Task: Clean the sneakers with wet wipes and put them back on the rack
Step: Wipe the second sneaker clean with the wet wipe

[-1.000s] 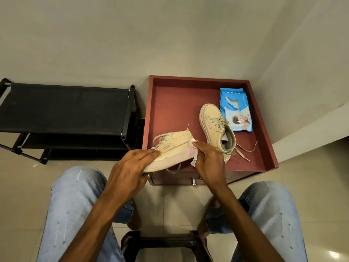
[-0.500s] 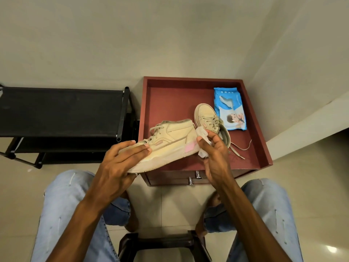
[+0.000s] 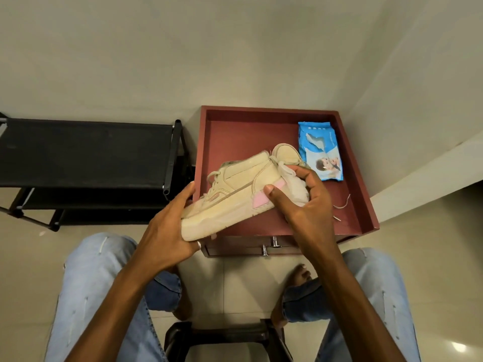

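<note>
At the left, the black fabric-shelved shoe rack (image 3: 86, 150) stands with its top shelf bare, as it did a second ago, so neither shoe has gone back yet.

Next to it, our left hand (image 3: 167, 231) grips the toe end of the cream high-top sneaker with a pink heel patch (image 3: 235, 189). The fingers curl under the sole and the thumb lies along the upper. A second ago this shoe sat low at the front edge of the dark red tray-topped cabinet (image 3: 235, 137). Now we hold it clear of the cabinet, side turned up to us, with the heel raised toward the right.

Our right hand (image 3: 305, 202) has changed its hold. It was pinching the crumpled white wet wipe (image 3: 295, 186) at the heel, and now it cups the heel. The thumb presses beside the pink patch, and the fingers curl over the back with the wipe bunched between palm and shoe. We judge the cleaning has reached the heel of this first shoe.

Behind the hand, the second cream sneaker (image 3: 286, 154) lies on the cabinet top, mostly hidden. Just right of it is the blue plastic wipes pack (image 3: 320, 152).
</note>
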Demonstrator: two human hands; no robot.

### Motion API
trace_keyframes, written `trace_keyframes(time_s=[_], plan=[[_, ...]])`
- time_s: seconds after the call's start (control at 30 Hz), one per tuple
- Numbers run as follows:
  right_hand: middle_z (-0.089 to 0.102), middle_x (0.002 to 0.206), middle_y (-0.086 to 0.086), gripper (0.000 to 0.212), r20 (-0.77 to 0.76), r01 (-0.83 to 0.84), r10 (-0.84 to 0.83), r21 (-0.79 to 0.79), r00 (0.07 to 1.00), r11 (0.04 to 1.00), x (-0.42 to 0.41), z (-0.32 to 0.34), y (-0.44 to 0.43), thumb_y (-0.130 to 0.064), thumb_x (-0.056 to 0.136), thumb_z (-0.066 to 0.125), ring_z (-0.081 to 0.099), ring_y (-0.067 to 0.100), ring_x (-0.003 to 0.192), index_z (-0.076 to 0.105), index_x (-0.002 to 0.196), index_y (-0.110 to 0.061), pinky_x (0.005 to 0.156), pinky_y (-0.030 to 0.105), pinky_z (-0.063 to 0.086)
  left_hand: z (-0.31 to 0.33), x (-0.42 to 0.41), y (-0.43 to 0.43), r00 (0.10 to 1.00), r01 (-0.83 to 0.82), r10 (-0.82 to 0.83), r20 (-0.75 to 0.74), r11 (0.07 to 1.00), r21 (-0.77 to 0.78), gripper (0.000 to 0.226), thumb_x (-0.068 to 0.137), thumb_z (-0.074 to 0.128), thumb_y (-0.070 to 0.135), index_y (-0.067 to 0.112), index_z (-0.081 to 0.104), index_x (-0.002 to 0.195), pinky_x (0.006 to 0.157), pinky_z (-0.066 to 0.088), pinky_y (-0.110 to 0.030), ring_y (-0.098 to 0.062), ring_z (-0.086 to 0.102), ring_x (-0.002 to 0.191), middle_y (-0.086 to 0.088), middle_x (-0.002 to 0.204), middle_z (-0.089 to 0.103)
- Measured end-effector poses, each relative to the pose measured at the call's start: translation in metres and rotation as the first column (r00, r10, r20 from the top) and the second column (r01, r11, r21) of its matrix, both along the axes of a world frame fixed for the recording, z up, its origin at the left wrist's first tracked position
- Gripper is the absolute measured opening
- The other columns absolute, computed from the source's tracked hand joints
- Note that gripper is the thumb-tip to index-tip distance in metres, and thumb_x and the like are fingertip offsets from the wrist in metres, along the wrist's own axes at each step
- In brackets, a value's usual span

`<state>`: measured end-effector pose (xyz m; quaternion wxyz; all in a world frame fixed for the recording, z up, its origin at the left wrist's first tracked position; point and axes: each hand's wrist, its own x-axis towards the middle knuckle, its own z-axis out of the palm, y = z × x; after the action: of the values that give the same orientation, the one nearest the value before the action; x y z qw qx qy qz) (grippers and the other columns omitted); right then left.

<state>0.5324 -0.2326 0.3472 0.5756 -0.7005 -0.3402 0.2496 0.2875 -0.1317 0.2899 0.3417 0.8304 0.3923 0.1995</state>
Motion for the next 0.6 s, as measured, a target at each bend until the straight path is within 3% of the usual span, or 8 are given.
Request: trace_keyframes(time_s=[0.07, 0.17, 0.3, 0.43, 0.5, 0.6], plan=[[0.062, 0.125, -0.013, 0.051, 0.122, -0.008, 0.007, 0.008, 0.993, 1.000, -0.007, 0.010, -0.002, -0.048, 0.072, 0.082, 0.055, 0.012, 0.124, 0.063, 0.118, -0.036, 0.101, 0.042, 0.051, 0.004, 0.002, 0.002, 0.999, 0.027, -0.029, -0.015, 0.987, -0.160, 0.133, 0.054, 0.086, 0.065, 0.032, 0.012, 0.159, 0.101, 0.042, -0.015, 0.005, 0.047, 0.126, 0.026, 0.143, 0.043], [0.063, 0.120, -0.020, 0.048, 0.245, -0.059, 0.046, 0.046, 0.968, 0.997, -0.013, 0.020, -0.003, -0.035, 0.078, 0.084, 0.057, 0.007, 0.120, 0.063, 0.121, -0.031, 0.098, 0.031, 0.052, 0.008, 0.008, 0.001, 0.990, 0.121, -0.135, -0.039, 0.960, -0.253, 0.136, 0.047, 0.078, 0.082, 0.039, 0.011, 0.158, 0.099, 0.042, -0.014, 0.011, 0.050, 0.121, 0.034, 0.139, 0.042], [0.063, 0.122, -0.012, 0.047, 0.367, -0.105, 0.069, 0.080, 0.928, 0.991, -0.016, 0.026, -0.006, -0.027, 0.082, 0.082, 0.056, 0.002, 0.119, 0.063, 0.124, -0.022, 0.093, 0.015, 0.047, 0.011, 0.017, -0.001, 0.972, 0.232, -0.225, 0.062, 0.912, -0.339, 0.119, 0.053, 0.090, 0.062, 0.057, 0.014, 0.145, 0.100, 0.040, -0.006, 0.018, 0.044, 0.126, 0.050, 0.134, 0.040], [0.062, 0.127, -0.006, 0.047, 0.442, -0.165, 0.103, 0.104, 0.891, 0.981, -0.015, 0.030, -0.007, -0.029, 0.083, 0.079, 0.055, 0.006, 0.122, 0.063, 0.126, -0.017, 0.096, 0.023, 0.050, 0.010, 0.026, -0.005, 0.967, 0.254, -0.222, 0.124, 0.840, -0.480, 0.112, 0.056, 0.092, 0.053, 0.076, 0.013, 0.131, 0.099, 0.041, -0.006, 0.015, 0.041, 0.131, 0.047, 0.137, 0.038], [0.061, 0.129, -0.003, 0.048, 0.497, -0.198, 0.121, 0.105, 0.859, 0.974, -0.015, 0.031, -0.008, -0.030, 0.085, 0.077, 0.054, 0.004, 0.124, 0.063, 0.127, -0.013, 0.098, 0.021, 0.049, 0.004, 0.030, -0.009, 0.963, 0.270, -0.232, 0.137, 0.821, -0.503, 0.114, 0.061, 0.094, 0.042, 0.075, 0.010, 0.132, 0.102, 0.041, -0.009, 0.015, 0.038, 0.132, 0.048, 0.137, 0.036], [0.062, 0.129, -0.001, 0.046, 0.521, -0.232, 0.139, 0.116, 0.842, 0.966, -0.014, 0.032, -0.006, -0.028, 0.086, 0.077, 0.054, 0.005, 0.124, 0.064, 0.126, -0.011, 0.098, 0.020, 0.048, -0.001, 0.034, -0.012, 0.966, 0.257, -0.194, 0.173, 0.817, -0.517, 0.119, 0.060, 0.094, 0.044, 0.061, 0.012, 0.144, 0.112, 0.042, -0.026, 0.008, 0.038, 0.137, 0.038, 0.144, 0.036]])
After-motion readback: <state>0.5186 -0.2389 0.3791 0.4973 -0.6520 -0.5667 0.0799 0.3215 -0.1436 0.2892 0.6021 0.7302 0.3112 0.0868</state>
